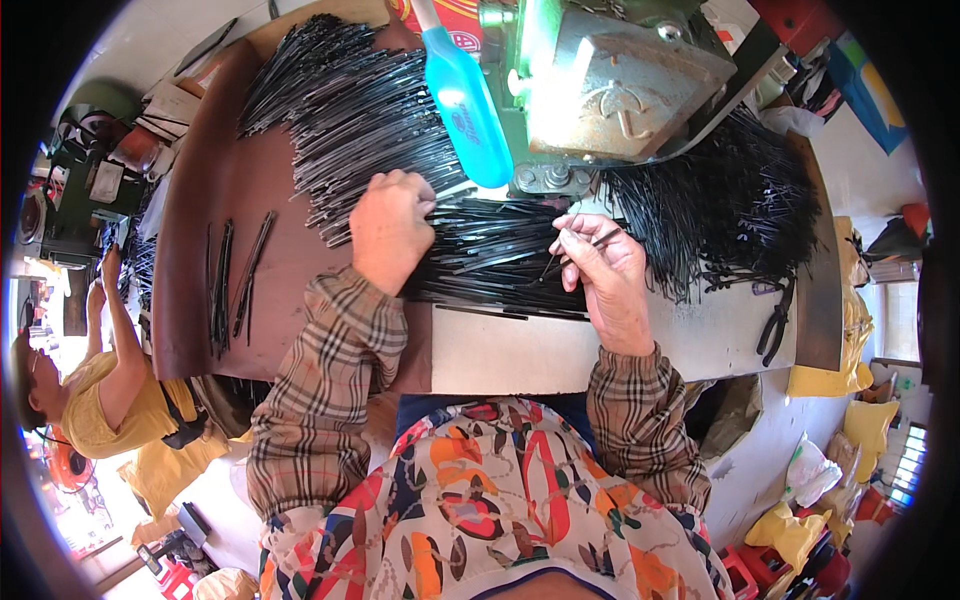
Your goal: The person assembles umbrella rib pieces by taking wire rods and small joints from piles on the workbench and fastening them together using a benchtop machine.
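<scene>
My left hand (pixel 392 232) is closed, knuckles up, at the near right end of a large spread of thin black rods (pixel 365 120). Whatever its fingers hold, if anything, is hidden. My right hand (pixel 608 280) pinches a thin dark rod (pixel 606 238) between thumb and fingers. Between the two hands lies another heap of black rods (pixel 490 250), partly beneath my right fingers. Just beyond the right hand stands a green machine (pixel 545 60) with a worn metal cover (pixel 625 95) and bolts at its base.
A bright blue paddle-shaped piece (pixel 465 110) hangs over the rods. More dark rods (pixel 725 210) are piled at right, near black-handled pliers (pixel 776 322). A few rods (pixel 225 285) lie on the brown sheet (pixel 275 340) at left. Another person (pixel 105 385) works at far left.
</scene>
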Demonstrator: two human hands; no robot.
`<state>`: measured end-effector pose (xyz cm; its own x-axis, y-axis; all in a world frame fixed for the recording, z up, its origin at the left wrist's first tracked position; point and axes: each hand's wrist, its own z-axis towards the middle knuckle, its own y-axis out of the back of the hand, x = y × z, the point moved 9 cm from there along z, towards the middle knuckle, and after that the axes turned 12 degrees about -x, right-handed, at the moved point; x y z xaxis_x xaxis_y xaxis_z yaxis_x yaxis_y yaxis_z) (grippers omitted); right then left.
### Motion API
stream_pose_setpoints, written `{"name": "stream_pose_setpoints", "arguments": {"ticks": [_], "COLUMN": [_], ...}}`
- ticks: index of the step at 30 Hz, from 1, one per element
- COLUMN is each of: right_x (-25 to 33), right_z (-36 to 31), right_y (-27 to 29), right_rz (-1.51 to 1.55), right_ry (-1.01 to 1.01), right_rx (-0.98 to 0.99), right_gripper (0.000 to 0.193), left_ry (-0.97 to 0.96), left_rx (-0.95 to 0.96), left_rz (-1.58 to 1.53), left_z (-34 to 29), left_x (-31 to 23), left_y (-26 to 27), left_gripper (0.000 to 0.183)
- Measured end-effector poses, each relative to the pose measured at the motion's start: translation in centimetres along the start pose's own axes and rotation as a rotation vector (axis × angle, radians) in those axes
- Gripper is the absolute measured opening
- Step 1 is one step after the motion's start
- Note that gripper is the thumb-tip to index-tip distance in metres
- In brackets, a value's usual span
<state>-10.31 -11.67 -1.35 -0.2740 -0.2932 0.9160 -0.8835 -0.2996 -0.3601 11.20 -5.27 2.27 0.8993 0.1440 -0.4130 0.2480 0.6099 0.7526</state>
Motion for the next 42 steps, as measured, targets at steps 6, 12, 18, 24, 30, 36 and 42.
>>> {"name": "stream_pose_setpoints", "arguments": {"ticks": [6, 12, 18, 24, 30, 36, 42], "right_x": [0.9, 1.8, 1.8, 1.2, 1.2, 0.8, 0.7], "right_z": [0.2, 0.7, 1.0, 1.2, 1.4, 1.6, 1.9], "right_y": [-0.8, -1.8, -0.7, -0.1, -0.3, -0.2, -0.1], "right_rz": [-0.090, -0.249, -0.310, -0.288, -0.246, -0.196, -0.191], "right_ry": [0.016, 0.070, 0.110, 0.071, 0.058, 0.031, 0.033], "right_rx": [0.023, 0.005, -0.064, -0.073, -0.065, -0.059, -0.043], "right_gripper": [0.020, 0.018, 0.017, 0.017, 0.016, 0.016, 0.017], "left_ry": [0.069, 0.028, 0.453, 0.566, 0.596, 0.482, 0.453], "left_rx": [0.067, 0.049, 0.215, 0.338, 0.324, 0.291, 0.220], "left_rz": [-0.364, -0.564, -0.963, -1.025, -1.056, -0.982, -0.946], "left_z": [1.3, 0.7, -0.8, -1.5, -1.5, -1.4, -1.0], "left_x": [-1.8, -5.6, -5.0, -5.5, -5.4, -5.4, -5.3], "left_y": [2.3, 0.7, -4.4, -5.3, -5.2, -5.4, -4.8], "left_gripper": [0.015, 0.030, 0.027, 0.031, 0.027, 0.030, 0.028]}}
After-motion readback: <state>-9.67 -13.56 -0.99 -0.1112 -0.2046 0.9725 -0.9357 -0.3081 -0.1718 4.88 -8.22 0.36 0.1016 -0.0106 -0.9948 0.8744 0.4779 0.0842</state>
